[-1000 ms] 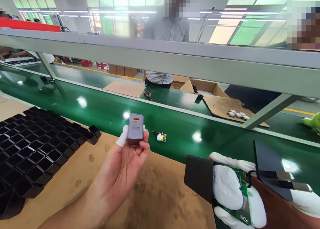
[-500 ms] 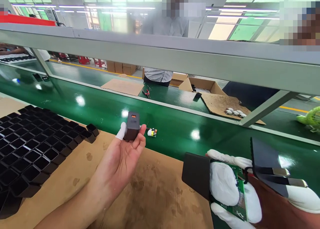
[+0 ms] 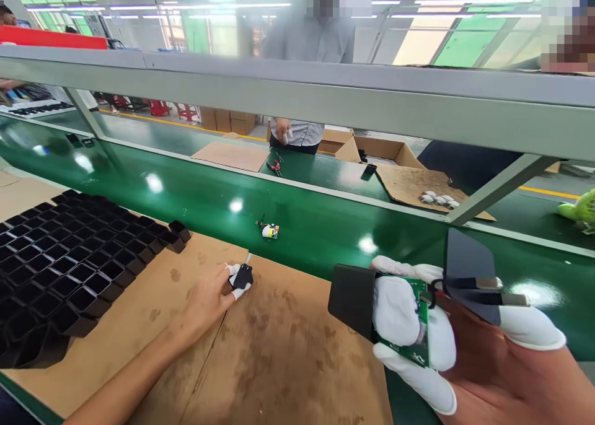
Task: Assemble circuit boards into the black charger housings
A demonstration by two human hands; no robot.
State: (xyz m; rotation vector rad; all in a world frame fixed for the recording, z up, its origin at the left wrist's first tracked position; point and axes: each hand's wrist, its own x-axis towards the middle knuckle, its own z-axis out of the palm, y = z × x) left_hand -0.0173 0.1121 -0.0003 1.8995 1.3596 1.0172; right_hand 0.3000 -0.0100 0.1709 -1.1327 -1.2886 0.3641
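Nearest on my feed, around four o'clock, my right hand [image 3: 488, 350] has its white-capped fingers clamped around a green circuit board [image 3: 411, 353] topped with white compound [image 3: 395, 310]. A black charger sleeve [image 3: 352, 301] sits at the board's outer end; can't tell how deep the board goes. Long axis points between nine and ten o'clock, away from the palm, with the prong plate [image 3: 468, 256] sticking up palm-side. My left hand [image 3: 216, 292] is well apart, roughly nine o'clock from that sleeve, fingers pinched on a small black charger [image 3: 242, 276] at the cardboard [image 3: 302, 338]; can't tell if it's touching. From that hand: black casings [image 3: 83, 264] at nine, loose circuit board [image 3: 269, 230] at one on the green bench [image 3: 320, 233].
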